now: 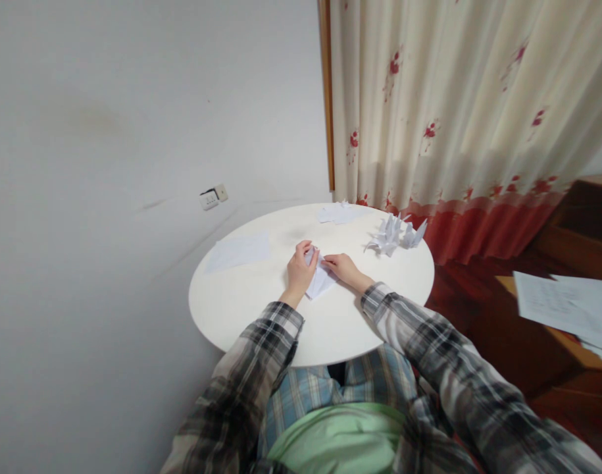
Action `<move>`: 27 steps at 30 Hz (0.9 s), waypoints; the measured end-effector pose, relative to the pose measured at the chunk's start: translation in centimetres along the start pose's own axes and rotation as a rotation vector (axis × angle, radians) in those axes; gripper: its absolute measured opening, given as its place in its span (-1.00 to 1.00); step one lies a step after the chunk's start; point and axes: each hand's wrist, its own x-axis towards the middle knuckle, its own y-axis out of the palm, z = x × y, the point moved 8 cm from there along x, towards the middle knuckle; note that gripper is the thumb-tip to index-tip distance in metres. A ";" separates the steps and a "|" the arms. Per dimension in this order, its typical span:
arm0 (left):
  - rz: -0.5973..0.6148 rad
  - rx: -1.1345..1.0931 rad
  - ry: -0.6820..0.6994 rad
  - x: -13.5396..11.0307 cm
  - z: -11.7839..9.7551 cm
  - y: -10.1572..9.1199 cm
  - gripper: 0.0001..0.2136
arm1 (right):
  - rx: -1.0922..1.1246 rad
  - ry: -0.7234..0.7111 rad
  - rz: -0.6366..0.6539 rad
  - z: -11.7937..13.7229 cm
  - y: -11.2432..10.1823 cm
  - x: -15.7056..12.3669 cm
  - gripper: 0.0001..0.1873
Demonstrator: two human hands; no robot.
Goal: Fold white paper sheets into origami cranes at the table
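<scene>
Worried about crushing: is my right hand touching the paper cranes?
Apart: the head view shows white tabletop between the right hand and the paper cranes.

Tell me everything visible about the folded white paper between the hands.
The folded white paper looks thin and plain, with a pointed near corner. Its near part seems to lie on the middle of the round white table. The left hand appears to hold its far part; the right hand touches its right side. The hands hide some of it, and finer folds are too small to tell.
</scene>
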 end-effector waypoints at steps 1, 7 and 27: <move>0.012 0.004 0.005 0.0 -0.1 0.1 -0.74 | -0.003 0.005 0.003 0.1 -0.1 0.0 -0.68; 0.043 0.038 0.027 0.0 -0.2 0.2 -0.80 | -0.024 0.051 0.007 0.7 -0.6 -0.2 -0.62; 0.176 0.085 -0.002 -0.1 0.0 1.2 -0.67 | 0.034 0.054 0.018 0.5 -0.4 -0.2 -0.69</move>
